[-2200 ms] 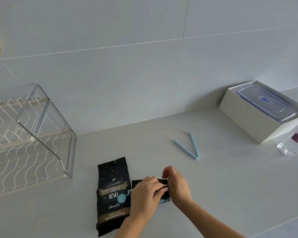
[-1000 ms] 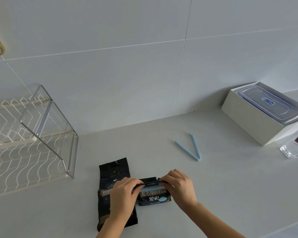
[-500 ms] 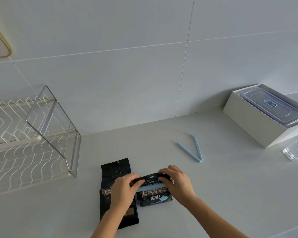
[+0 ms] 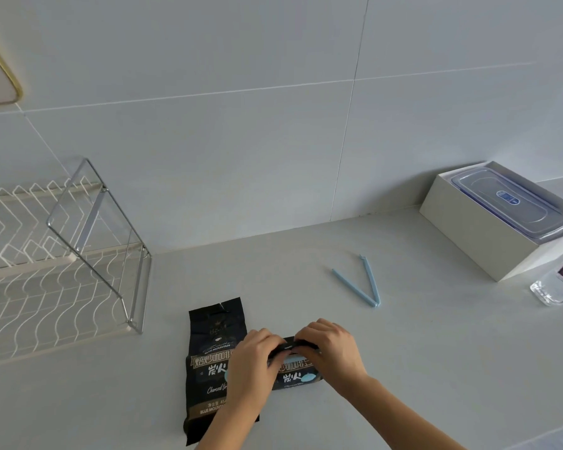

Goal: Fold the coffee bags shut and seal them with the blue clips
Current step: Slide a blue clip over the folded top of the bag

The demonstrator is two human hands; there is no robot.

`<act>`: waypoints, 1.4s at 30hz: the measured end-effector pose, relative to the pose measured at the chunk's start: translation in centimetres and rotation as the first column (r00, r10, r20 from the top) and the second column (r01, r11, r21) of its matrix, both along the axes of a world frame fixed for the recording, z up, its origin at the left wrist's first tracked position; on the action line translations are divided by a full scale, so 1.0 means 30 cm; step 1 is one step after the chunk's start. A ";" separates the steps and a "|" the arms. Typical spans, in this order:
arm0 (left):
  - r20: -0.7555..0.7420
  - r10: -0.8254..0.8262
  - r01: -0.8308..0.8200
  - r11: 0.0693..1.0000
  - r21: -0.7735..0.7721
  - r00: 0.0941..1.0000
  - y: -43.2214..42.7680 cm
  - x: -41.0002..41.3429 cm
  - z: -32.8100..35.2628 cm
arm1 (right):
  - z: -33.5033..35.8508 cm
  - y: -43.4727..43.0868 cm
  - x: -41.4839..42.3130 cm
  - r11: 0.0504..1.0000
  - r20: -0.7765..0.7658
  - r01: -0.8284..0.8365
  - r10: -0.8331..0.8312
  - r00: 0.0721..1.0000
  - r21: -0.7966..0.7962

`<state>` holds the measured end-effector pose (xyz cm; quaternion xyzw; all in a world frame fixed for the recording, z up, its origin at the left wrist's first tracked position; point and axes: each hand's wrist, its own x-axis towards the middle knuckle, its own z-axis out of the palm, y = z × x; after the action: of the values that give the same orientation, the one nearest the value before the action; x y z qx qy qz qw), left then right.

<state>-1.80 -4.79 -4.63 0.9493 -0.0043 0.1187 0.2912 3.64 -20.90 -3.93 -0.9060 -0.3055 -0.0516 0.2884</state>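
Both hands press on the folded coffee bag [image 4: 294,373] lying on the bench [image 4: 420,345]: the left hand [image 4: 252,365] and right hand [image 4: 330,349] have their fingers [image 4: 306,332] curled tight over its rolled top, where a blue clip [image 4: 294,356] peeks out (mostly hidden). An unfolded bag [image 4: 213,349] lies flat just beside it at left. A spare clip [image 4: 361,282], splayed open, rests well apart.

Both forearms reach in from the lower edge, bare, converging toward the middle. The left hand [image 4: 251,362] lies palm down, fingers curled and pinching at its tips. The right hand [image 4: 330,347] mirrors it just beside, knuckles raised, fingertips bent down; the two hands' fingertips nearly meet.
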 end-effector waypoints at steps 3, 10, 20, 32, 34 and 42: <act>0.015 0.016 -0.016 1.000 -0.027 1.000 0.001 -0.014 -0.011 | -0.002 0.003 -0.014 0.999 0.033 0.038 -0.038 0.999 0.012; 0.035 -0.020 0.022 0.999 -0.048 0.999 0.013 -0.001 -0.016 | -0.020 -0.002 -0.009 0.999 0.067 0.048 -0.049 0.997 0.020; -0.084 0.170 -0.188 0.932 -0.312 0.982 0.087 -0.009 -0.018 | -0.006 -0.033 0.066 0.969 -0.542 0.220 -0.124 0.832 0.116; -0.570 0.051 -0.451 0.670 -0.589 0.820 0.100 -0.011 0.035 | -0.098 -0.048 0.053 0.929 -0.777 0.366 -0.191 0.600 0.054; -0.607 0.017 -0.517 0.542 -0.662 0.794 0.092 -0.008 0.046 | -0.094 -0.029 0.059 0.922 -0.767 0.383 -0.208 0.607 0.053; -0.375 0.120 -0.382 0.506 -0.774 0.919 0.085 0.001 0.192 | 0.066 0.048 0.078 0.837 -0.653 0.497 -0.246 0.717 0.230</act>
<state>-1.76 -2.24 1.14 0.6919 0.2319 0.0157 0.6835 5.97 -19.47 -1.96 -0.8416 0.0109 0.1192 0.5267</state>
